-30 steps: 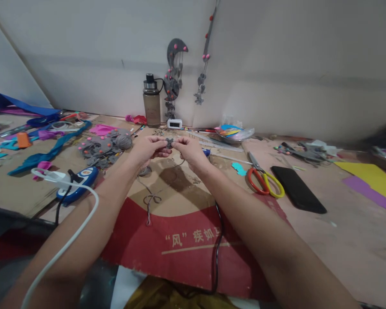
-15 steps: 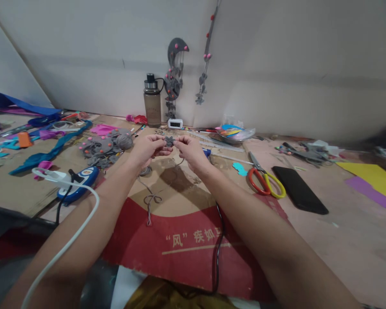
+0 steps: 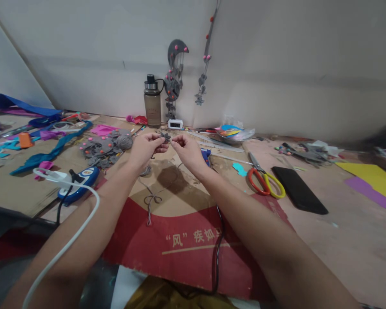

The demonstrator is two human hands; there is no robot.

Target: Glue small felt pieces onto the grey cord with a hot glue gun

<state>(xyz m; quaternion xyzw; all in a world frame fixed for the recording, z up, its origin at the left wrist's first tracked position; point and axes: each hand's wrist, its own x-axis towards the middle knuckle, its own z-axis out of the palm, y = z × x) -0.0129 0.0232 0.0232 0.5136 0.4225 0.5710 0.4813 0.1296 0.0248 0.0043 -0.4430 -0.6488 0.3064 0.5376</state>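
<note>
Held up over the middle of the board is a small grey felt flower (image 3: pixel 165 136), pinched between the thumb and fingers of my left hand (image 3: pixel 148 149). My right hand (image 3: pixel 189 152) is closed in a pinch just to the right of the flower, its fingertips a small gap away. A strand of grey yarn (image 3: pixel 179 166) runs up from the board to my right hand and seems to be in its fingertips. More yarn lies in loose loops (image 3: pixel 152 198) below, beside a small grey yarn bundle (image 3: pixel 145 171).
A red and tan cardboard sheet (image 3: pixel 193 257) lies under my arms, crossed by a black cable (image 3: pixel 218 257). Scissors (image 3: pixel 266 182) and a black phone (image 3: pixel 299 190) lie right. Grey felt pieces (image 3: pixel 99 148), a blue device (image 3: pixel 80 184) and a bottle (image 3: pixel 152 105) stand left and behind.
My right fingertips have come off the flower's edge, leaving a small gap. The flower has shifted slightly left and up with my left hand.
</note>
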